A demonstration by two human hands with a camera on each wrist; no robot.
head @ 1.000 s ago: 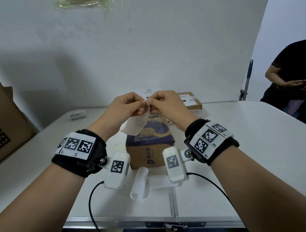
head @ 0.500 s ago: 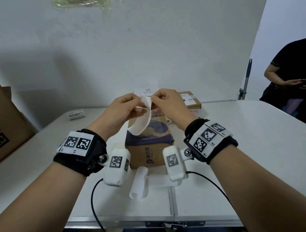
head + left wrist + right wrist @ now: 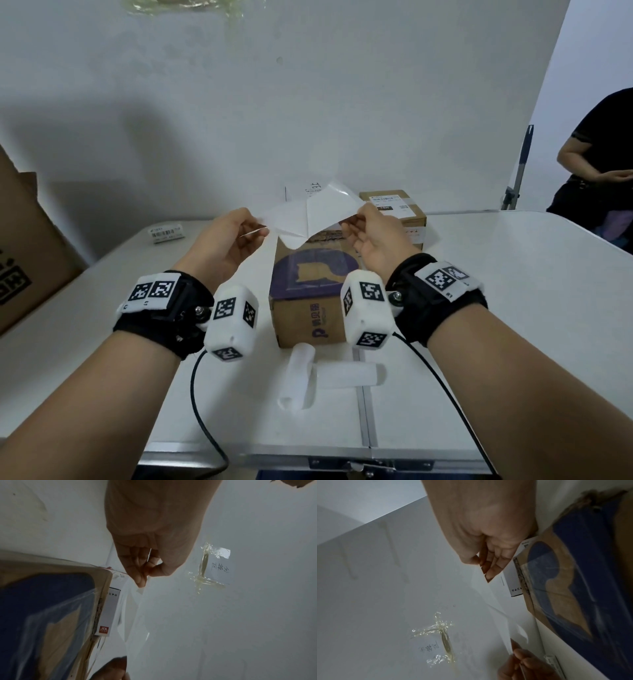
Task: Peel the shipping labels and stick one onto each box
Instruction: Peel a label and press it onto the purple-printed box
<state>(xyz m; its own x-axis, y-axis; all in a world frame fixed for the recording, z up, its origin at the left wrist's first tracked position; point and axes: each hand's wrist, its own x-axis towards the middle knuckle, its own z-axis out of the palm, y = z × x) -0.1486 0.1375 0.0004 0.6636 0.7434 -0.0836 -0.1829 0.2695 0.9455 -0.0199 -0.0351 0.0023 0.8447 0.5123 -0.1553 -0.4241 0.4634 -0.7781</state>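
Both hands hold a white label sheet in the air above a brown box with purple print. My left hand pinches one thin layer at its left edge. My right hand pinches the other layer at the right, and the two layers are spread apart between them. I cannot tell which layer is the label. The left wrist view shows the left hand pinching the translucent sheet beside the purple box. The right wrist view shows the right hand pinching the sheet.
A second brown box bearing a label stands behind the purple one, with a white box beside it. Two curled white strips lie on the table in front. A small labelled packet sits back left, a large carton far left, and a person far right.
The hands have moved apart and slightly up. The sheet, curled between close fingertips before, is now pulled out wide with its two layers separating.
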